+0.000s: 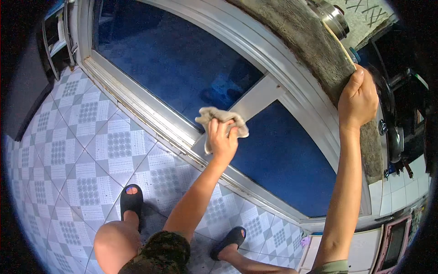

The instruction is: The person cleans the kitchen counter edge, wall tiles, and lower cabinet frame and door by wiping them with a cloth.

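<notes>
My left hand (222,145) is closed on a crumpled beige cloth (214,113), pressing it against the pale metal upright between two dark blue panels. The larger panel (159,50) lies to the left of the cloth and the smaller panel (283,160) to its right, both set in a pale metal frame (260,96). My right hand (359,99) grips the edge of the rough grey ledge (310,50) above the frame, its thumb on top. The fingertips of that hand are partly hidden.
Patterned tiles cover the floor (86,150), where my feet stand in black slippers (131,201). A metal pot (333,20) sits on the ledge. A dark cabinet (27,91) stands at the left. Dark cookware (397,141) and white wall tiles (406,185) are at the right.
</notes>
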Motion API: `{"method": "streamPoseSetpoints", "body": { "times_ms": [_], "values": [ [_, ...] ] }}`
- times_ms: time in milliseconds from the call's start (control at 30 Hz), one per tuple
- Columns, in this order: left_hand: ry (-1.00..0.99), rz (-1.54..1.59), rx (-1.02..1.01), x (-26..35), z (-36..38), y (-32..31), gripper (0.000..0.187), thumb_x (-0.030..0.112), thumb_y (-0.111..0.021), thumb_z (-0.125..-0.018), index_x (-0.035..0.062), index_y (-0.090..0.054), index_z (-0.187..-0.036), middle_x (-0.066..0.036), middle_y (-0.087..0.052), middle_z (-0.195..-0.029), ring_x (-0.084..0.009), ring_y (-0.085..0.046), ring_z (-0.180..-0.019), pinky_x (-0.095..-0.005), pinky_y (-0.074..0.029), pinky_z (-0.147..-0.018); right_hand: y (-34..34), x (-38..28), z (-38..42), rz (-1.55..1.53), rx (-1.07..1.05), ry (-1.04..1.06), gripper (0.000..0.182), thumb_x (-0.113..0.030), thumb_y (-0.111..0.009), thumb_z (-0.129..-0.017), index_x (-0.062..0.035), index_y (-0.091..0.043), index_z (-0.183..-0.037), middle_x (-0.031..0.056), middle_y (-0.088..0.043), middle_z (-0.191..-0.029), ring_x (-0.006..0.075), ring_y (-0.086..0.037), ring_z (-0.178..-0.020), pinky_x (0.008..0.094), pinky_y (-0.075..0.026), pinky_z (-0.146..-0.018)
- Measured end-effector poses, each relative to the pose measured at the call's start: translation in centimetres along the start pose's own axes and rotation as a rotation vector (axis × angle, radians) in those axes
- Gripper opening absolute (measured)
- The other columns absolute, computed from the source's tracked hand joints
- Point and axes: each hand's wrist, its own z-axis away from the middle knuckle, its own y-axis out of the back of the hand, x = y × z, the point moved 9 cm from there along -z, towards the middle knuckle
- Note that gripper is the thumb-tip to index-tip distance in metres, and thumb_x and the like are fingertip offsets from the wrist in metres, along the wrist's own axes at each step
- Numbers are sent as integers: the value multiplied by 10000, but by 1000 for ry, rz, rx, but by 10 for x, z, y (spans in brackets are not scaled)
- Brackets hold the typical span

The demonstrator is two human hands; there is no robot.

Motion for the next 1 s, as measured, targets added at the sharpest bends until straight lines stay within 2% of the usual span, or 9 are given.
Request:
{"method": "streamPoseSetpoints", "body": {
  "times_ms": [167, 233, 367, 467, 533, 600, 667, 833, 1000],
  "values": [
    [94, -21, -38, -56, 43, 16, 166, 126, -653, -772, 48, -612, -913, -167, -534, -965, -380, -503, -944, -460, -409, -843, -1, 1, 1, 13, 2, -10, 354, -337, -404, -963, -149, -696, -898, 54, -678, -848, 271, -643, -771, 391, -494, -680],
    [133, -86, -98, -76, 57, 22, 163, 49, -678, -750, 12, -597, -887, -166, -539, -950, -355, -542, -916, -409, -443, -814, 1, -1, 1, 17, 21, 15, 340, -329, -410, -957, -148, -693, -900, 51, -677, -861, 271, -641, -773, 393, -494, -683],
    [255, -92, -176, -142, 102, 33, 154, 40, -672, -764, 7, -597, -894, -135, -561, -873, -270, -575, -821, -348, -472, -723, 0, -1, 1, 38, 14, 17, 329, -324, -416, -951, -147, -687, -893, 51, -676, -867, 269, -639, -773, 395, -492, -683],
    [358, -95, -205, -153, 112, 35, 165, 45, -686, -757, 2, -603, -892, -124, -568, -827, -262, -568, -774, -340, -472, -714, -2, -2, -1, 41, -2, 24, 320, -318, -420, -945, -145, -682, -886, 54, -675, -865, 271, -634, -765, 399, -491, -680],
    [380, -101, -223, -127, 97, 22, 140, 47, -681, -771, -3, -607, -880, -125, -578, -828, -257, -561, -741, -347, -470, -688, -2, 0, 0, 31, 6, 17, 312, -311, -422, -942, -142, -677, -884, 54, -672, -854, 275, -628, -754, 404, -489, -674],
    [360, 92, -60, -91, 73, 15, 113, 53, -674, -794, 3, -609, -871, -118, -587, -841, -256, -557, -759, -358, -458, -692, -2, -1, 0, 57, -4, 36, 300, -303, -427, -938, -143, -676, -888, 51, -671, -852, 278, -625, -750, 405, -488, -670],
    [165, 15, -21, -23, 28, 8, 108, 70, -671, -814, 10, -611, -881, -109, -593, -856, -261, -555, -818, -366, -447, -749, -3, 0, 0, 45, -9, 27, 298, -301, -427, -938, -143, -675, -890, 51, -671, -856, 276, -625, -752, 402, -486, -666],
    [12, 260, 166, 92, -70, -3, 165, 137, -692, -818, 21, -631, -918, -104, -594, -926, -274, -535, -936, -378, -420, -852, -4, 1, 0, 44, -6, 27, 303, -303, -424, -940, -140, -674, -885, 54, -671, -856, 277, -623, -755, 402, -483, -667],
    [-146, 217, 134, 118, -90, -26, 290, 240, -701, -831, 68, -648, -1058, -131, -493, -1182, -308, -491, -1047, -425, -393, -925, -1, -3, 0, 11, 0, 39, 302, -306, -431, -938, -138, -674, -879, 57, -668, -846, 277, -620, -748, 403, -479, -662]
  ]
}}
